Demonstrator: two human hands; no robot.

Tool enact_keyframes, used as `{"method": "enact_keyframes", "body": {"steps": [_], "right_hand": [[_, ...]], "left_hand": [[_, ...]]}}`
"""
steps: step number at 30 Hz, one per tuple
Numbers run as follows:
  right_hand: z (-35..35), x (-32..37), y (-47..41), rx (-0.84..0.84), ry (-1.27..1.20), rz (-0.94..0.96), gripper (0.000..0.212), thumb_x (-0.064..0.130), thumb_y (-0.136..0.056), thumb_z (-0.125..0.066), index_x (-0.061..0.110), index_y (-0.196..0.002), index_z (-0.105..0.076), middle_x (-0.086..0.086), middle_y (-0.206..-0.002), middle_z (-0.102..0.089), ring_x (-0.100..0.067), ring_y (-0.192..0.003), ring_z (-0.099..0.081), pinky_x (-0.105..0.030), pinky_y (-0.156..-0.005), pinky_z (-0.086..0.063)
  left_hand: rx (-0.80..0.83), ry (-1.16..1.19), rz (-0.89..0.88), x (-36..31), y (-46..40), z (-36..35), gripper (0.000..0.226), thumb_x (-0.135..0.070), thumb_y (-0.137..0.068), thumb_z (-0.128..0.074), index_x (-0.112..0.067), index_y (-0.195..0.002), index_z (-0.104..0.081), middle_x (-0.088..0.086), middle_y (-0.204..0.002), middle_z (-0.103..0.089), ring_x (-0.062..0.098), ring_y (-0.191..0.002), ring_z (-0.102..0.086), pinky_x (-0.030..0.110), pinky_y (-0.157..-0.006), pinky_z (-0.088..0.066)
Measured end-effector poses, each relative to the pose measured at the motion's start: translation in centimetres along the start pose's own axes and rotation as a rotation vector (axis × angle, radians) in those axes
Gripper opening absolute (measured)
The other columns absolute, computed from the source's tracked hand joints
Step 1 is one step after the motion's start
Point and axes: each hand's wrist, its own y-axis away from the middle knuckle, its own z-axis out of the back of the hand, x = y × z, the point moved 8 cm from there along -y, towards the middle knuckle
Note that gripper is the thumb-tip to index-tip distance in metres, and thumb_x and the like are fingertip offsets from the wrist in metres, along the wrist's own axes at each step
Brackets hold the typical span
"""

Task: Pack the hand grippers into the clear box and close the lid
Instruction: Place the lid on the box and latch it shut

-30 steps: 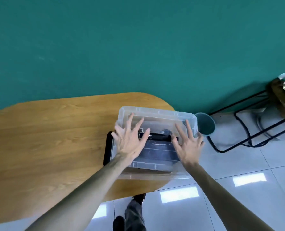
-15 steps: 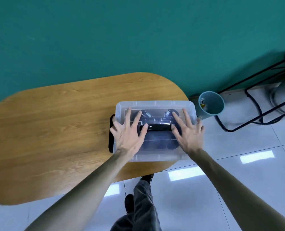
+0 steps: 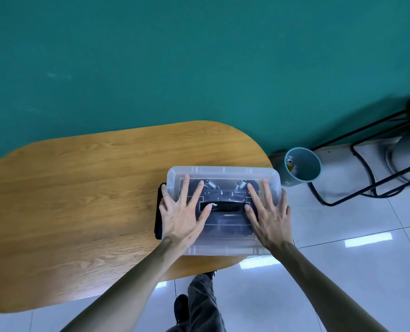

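Wood-grain table (image 3: 79,200) carried everything, an oval top with its far edge near a teal wall (image 3: 199,56) and most of its left half bare. No brand, label or writing could be read on anything in view.

At the table's right end, close to the near edge, sat the clear box (image 3: 223,248) with its lid (image 3: 223,172) on top. A black latch (image 3: 158,212) stood out along the box's left side. My left hand (image 3: 182,216) lay flat on the left part of the lid, fingers straight and spread, pressing down. Through the plastic I could see the hand grippers (image 3: 225,188), dark handles and metal coil springs, lying inside toward the far wall of the box. A black handle (image 3: 223,206) ran across the middle of the lid between my thumbs. My right hand (image 3: 268,219) pressed flat on the right part of the lid, fingers likewise spread, its outer edge over the box's right rim, which reached past the table's rounded end.

Beyond that end, a teal bin (image 3: 302,167) stood on pale glossy floor tiles (image 3: 342,271), beside a black wire frame (image 3: 366,168). My trouser leg and shoe (image 3: 182,305) showed below the near edge.
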Motion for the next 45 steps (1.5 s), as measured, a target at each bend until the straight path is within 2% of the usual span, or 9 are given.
{"method": "enact_keyframes", "body": {"steps": [6,10,15,18,22,27,36,41,45], "right_hand": [[0.1,0.0,-0.2,0.013,-0.014,0.013,0.063,0.058,-0.099,-0.019,0.036,-0.157,-0.009,-0.006,-0.166,-0.009,-0.053,-0.139,-0.019,-0.057,-0.096,-0.045],[-1.3,-0.3,-1.1,0.069,0.021,0.039,0.065,0.060,-0.099,-0.009,0.035,-0.157,0.004,-0.005,-0.166,0.003,-0.046,-0.147,-0.009,-0.059,-0.112,-0.027],[-1.2,-0.6,-1.5,0.101,-0.012,0.000,0.066,0.060,-0.098,-0.014,0.035,-0.157,0.002,-0.006,-0.166,0.000,-0.049,-0.144,-0.014,-0.058,-0.107,-0.033],[-1.5,-0.3,-1.5,0.197,-0.007,0.056,0.066,0.057,-0.099,0.003,0.029,-0.158,-0.004,-0.006,-0.166,0.005,-0.043,-0.150,-0.001,-0.062,-0.111,-0.026],[-0.2,-3.2,-0.2,0.112,-0.258,-0.016,0.063,0.054,-0.102,-0.014,0.029,-0.158,0.000,-0.005,-0.167,0.002,-0.035,-0.150,-0.015,-0.049,-0.112,-0.035],[0.2,-4.9,1.0,0.003,-0.465,-0.004,0.068,0.058,-0.099,-0.024,0.036,-0.156,0.006,0.004,-0.167,0.004,-0.031,-0.145,-0.029,-0.047,-0.115,-0.032],[0.1,-5.0,1.1,-0.014,-0.557,-0.013,0.068,0.067,-0.096,-0.025,0.047,-0.153,0.008,0.011,-0.166,0.003,-0.036,-0.140,-0.037,-0.055,-0.106,-0.042],[0.2,-5.2,1.0,-0.023,-0.610,-0.036,0.068,0.066,-0.096,-0.033,0.050,-0.152,0.002,0.008,-0.166,-0.001,-0.036,-0.142,-0.035,-0.057,-0.104,-0.042],[-0.1,-5.3,0.9,-0.029,-0.608,-0.036,0.071,0.073,-0.091,-0.028,0.052,-0.152,0.002,0.009,-0.165,-0.002,-0.033,-0.146,-0.029,-0.059,-0.107,-0.039]], "left_hand": [[0.015,0.000,-0.021,0.0,-0.2,0.4,0.069,-0.076,-0.096,-0.008,-0.049,-0.157,0.007,-0.010,-0.169,0.016,0.054,-0.143,-0.012,0.052,-0.097,-0.044],[0.015,-0.023,-0.019,-0.1,-0.1,0.2,0.069,-0.076,-0.096,-0.008,-0.049,-0.157,0.007,-0.008,-0.169,0.017,0.055,-0.143,-0.011,0.050,-0.095,-0.044],[0.009,-0.025,-0.017,0.0,-0.7,0.0,0.070,-0.075,-0.096,-0.007,-0.046,-0.159,0.003,-0.006,-0.170,0.014,0.056,-0.143,-0.012,0.050,-0.095,-0.045],[0.002,0.031,-0.017,0.2,-0.5,0.3,0.070,-0.071,-0.098,-0.012,-0.042,-0.161,-0.004,-0.001,-0.170,0.012,0.054,-0.145,-0.013,0.054,-0.099,-0.044],[-0.021,0.164,-0.029,2.3,-0.1,0.1,0.072,-0.064,-0.102,-0.017,-0.031,-0.161,0.007,-0.002,-0.168,0.022,0.042,-0.154,0.002,0.061,-0.121,-0.019],[-0.013,0.272,0.045,4.1,0.1,-0.1,0.076,-0.062,-0.103,-0.019,-0.030,-0.156,0.025,-0.017,-0.163,0.031,0.031,-0.154,0.009,0.062,-0.123,-0.006],[0.026,0.323,0.077,3.9,0.3,-0.3,0.078,-0.063,-0.102,-0.025,-0.033,-0.157,0.022,-0.022,-0.161,0.031,0.037,-0.154,-0.001,0.062,-0.121,-0.015],[0.042,0.416,0.107,4.1,0.4,0.0,0.078,-0.064,-0.100,-0.031,-0.041,-0.158,0.015,-0.026,-0.160,0.032,0.040,-0.150,-0.024,0.064,-0.106,-0.041],[0.045,0.480,0.142,4.5,0.1,0.0,0.074,-0.064,-0.099,-0.035,-0.054,-0.154,0.014,-0.022,-0.163,0.027,0.036,-0.151,-0.025,0.065,-0.108,-0.038]]}}
